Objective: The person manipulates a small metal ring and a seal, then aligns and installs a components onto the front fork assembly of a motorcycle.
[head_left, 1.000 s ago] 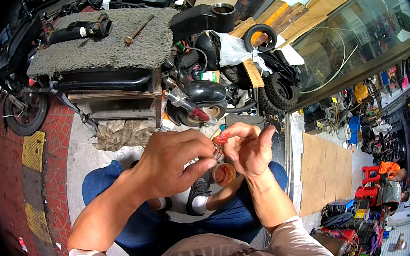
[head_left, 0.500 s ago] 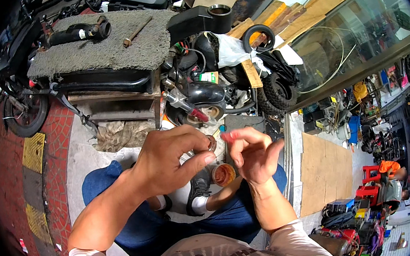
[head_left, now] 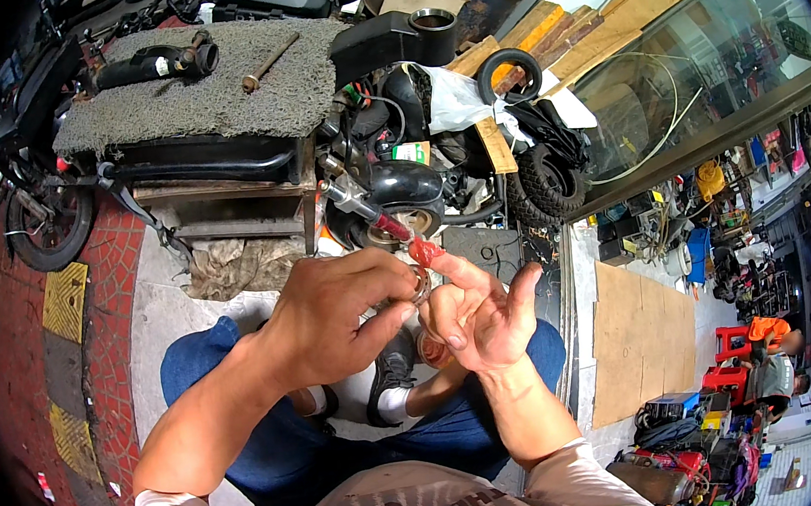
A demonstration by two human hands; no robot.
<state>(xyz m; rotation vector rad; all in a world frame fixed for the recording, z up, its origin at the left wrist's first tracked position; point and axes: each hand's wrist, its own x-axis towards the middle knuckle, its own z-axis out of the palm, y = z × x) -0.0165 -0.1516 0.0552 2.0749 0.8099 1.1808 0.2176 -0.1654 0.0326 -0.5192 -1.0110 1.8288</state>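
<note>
Between the thumb and fingertips of my left hand (head_left: 328,311) a small brownish metal ring (head_left: 420,286) is pinched, partly covered by the fingers. My right hand (head_left: 490,321) is just beside it, palm up, with index finger and thumb stretched out and the other fingers loosely bent. A thick lump of red grease (head_left: 425,252) coats its index fingertip, close to the ring; I cannot tell if they touch. Under my hands stands an open tub of reddish grease (head_left: 432,351), half hidden by the right fingers.
Ahead on the left, a low bench with a grey mat (head_left: 212,100) bears a black cylindrical part (head_left: 154,66) and a rod-like bolt (head_left: 269,63). A silver and dark red tube (head_left: 372,212) leans beyond my hands, near stacked tires (head_left: 548,184). Cardboard (head_left: 637,342) lies at right.
My right hand has moved left and up to the ring, its index finger now stretched out with the grease lump in view. It now partly covers the tub. My left hand has barely moved.
</note>
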